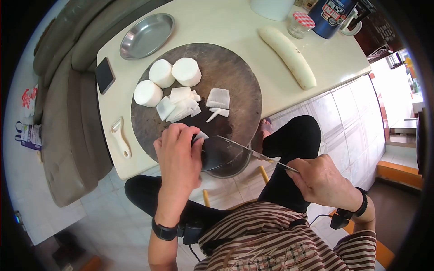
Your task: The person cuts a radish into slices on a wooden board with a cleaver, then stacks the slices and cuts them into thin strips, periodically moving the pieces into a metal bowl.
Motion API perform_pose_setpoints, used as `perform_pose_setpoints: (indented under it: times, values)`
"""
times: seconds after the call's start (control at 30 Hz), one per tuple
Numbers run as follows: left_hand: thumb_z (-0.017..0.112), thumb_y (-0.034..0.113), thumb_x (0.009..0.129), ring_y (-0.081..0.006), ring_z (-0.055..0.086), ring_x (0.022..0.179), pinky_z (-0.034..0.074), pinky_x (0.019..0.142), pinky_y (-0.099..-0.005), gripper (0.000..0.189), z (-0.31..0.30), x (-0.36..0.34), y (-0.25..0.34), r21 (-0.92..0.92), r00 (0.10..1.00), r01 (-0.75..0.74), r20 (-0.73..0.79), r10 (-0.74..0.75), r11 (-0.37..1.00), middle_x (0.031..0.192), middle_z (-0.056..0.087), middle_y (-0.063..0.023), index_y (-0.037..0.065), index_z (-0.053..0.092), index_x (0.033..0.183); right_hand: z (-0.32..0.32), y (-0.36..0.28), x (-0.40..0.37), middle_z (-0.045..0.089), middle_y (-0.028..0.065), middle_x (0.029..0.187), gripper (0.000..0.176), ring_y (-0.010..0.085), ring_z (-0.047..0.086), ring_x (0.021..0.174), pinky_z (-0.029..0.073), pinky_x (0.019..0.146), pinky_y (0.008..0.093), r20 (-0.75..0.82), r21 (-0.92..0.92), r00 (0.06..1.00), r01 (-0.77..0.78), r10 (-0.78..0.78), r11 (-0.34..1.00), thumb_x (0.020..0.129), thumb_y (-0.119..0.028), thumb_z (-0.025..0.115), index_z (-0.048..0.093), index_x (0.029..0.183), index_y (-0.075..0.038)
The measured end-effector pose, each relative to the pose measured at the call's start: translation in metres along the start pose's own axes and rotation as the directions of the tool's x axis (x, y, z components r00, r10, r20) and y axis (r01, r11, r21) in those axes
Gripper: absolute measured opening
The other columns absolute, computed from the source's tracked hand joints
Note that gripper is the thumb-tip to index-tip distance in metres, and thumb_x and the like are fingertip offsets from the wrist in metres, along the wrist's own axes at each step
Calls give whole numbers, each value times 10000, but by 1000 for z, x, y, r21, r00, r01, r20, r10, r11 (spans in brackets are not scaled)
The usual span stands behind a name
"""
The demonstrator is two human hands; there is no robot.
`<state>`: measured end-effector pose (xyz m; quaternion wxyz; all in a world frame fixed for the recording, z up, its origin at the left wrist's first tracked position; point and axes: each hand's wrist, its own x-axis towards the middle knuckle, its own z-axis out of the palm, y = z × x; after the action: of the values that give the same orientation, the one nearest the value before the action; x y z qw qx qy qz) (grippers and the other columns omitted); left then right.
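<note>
From here I see the right hand (323,178) closed round a knife (258,155) just off the board's (242,86) near right edge, and the left hand (181,147) gripping a slice (200,135) over its near side. Mid-board lie more white slices (181,104), with three chunks (162,73) toward its far left. Beyond the board sit a pan (148,36), far left, and a radish (289,58), far right.

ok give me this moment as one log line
left hand: holding white piece | right hand: gripping knife | chopping board: three thick chunks, thin slices | table: long white radish, peeler
</note>
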<state>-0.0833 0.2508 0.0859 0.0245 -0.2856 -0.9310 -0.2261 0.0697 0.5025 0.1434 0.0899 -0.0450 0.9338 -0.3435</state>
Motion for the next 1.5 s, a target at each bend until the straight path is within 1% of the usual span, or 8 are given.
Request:
perform_pose_setpoints:
  times: [0.17,0.3,0.43,0.5,0.6,0.83,1.0,1.5]
  values:
    - [706,50,848,-283,599,944,393,837,-412,140,1,6,-1,-140,991,89,112,-74,986,953,605,-74,84,631,962,3,5,-3,527,132,582,125,347,565,510,390,461,436,-16,-59,999,44,-45,997,834,-38,692,579,812,11]
    - [680,8,858,-282,618,845,434,805,-401,176,2,1,-2,-307,985,164,101,-139,937,884,626,-97,66,648,1021,3,4,-1,539,130,605,131,344,567,509,401,459,427,-19,-74,998,60,-62,995,818,-22,681,556,787,5]
    - [683,-54,847,-290,648,841,511,771,-376,161,-15,-11,-17,-248,951,46,-284,-119,968,923,688,-122,15,701,991,9,-5,5,571,140,645,123,331,591,514,433,461,413,55,-134,985,167,-161,977,734,-15,652,544,788,9]
    - [685,-49,876,-214,658,856,519,774,-320,138,-24,-24,-24,-161,930,35,-355,-91,986,936,697,-110,-15,695,1010,13,-12,11,581,145,655,134,324,601,517,447,465,411,95,-144,977,203,-190,969,706,-20,642,548,796,13]
    - [709,-65,840,-271,669,868,529,781,-349,146,-23,-42,-31,-12,908,-41,-417,33,999,948,708,-125,-12,691,975,19,-18,23,582,148,642,157,312,615,525,466,480,413,142,-127,959,263,-245,957,685,-38,638,554,805,19]
    - [717,-78,798,-309,668,873,524,793,-392,183,-6,-67,-20,37,906,-169,-389,170,985,962,708,-126,-7,681,962,17,-26,38,586,139,643,157,313,617,533,481,492,406,169,-240,962,252,-215,938,672,-16,638,555,800,20]
    - [732,-50,638,-307,641,947,513,811,-386,391,14,-68,-10,-43,932,-259,-272,238,965,1059,691,-122,-15,690,1025,9,-24,39,570,126,636,147,313,598,516,463,474,408,142,-242,974,208,-178,948,672,-1,639,546,784,16]
    - [661,-102,760,-424,580,1053,458,862,-505,247,21,-93,-7,-56,966,-217,-154,207,975,1170,599,-256,-123,635,1005,9,-32,41,564,103,665,161,256,625,528,482,461,354,189,-278,946,309,-263,910,694,-36,641,530,795,22]
